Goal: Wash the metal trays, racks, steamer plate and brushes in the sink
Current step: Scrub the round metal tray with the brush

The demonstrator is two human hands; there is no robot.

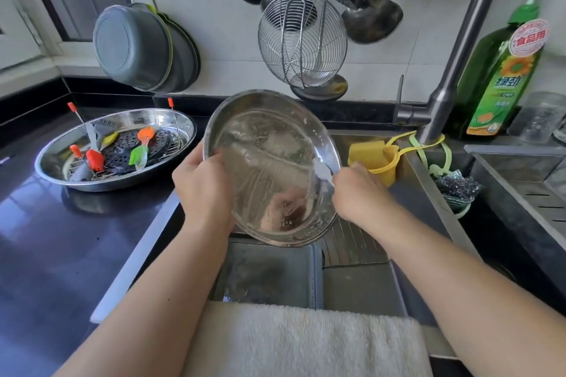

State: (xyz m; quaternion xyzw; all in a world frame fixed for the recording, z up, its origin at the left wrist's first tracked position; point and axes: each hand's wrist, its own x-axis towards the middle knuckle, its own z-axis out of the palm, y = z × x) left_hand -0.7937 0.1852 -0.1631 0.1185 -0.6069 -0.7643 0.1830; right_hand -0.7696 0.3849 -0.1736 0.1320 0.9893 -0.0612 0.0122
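Left hand (202,184) grips the left rim of a round metal tray (272,168), fingers curled over the edge, tray tilted up over the sink (361,288). Right hand (358,193) pinches a whitish soapy cloth (321,173) against the tray's right inner side, fingers closed round it. Left on the dark counter (61,254) sits a big oval tray (116,148) holding the steamer plate (128,147) and coloured brushes (142,147). Yellow sponge holder (376,159) and green detergent bottle (502,70) far right. White towel (306,343) over the sink's near edge
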